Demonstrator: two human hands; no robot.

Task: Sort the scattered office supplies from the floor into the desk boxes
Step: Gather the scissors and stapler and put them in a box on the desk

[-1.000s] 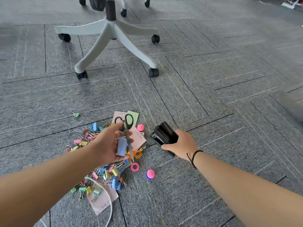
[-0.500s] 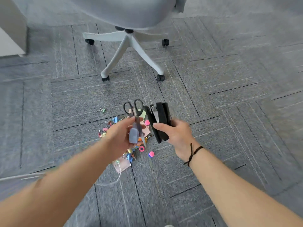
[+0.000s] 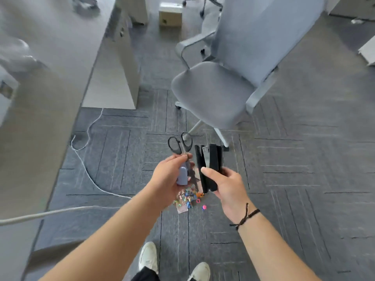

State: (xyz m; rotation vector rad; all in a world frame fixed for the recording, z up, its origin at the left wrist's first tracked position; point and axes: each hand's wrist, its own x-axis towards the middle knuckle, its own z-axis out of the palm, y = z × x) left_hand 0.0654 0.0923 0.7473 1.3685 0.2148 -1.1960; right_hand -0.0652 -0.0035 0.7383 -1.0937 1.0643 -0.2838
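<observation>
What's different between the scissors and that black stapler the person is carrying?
The scissors are slim, with two loop handles pointing up; the stapler is a thick block that has hinged open. The left hand holds the scissors along with a small blue item; the right hand holds only the stapler. Both are black and lifted off the floor.

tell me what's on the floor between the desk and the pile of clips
Only a white cable trailing across bare grey carpet, seen in the head view. Nothing else lies between the desk and the clip pile.
</observation>
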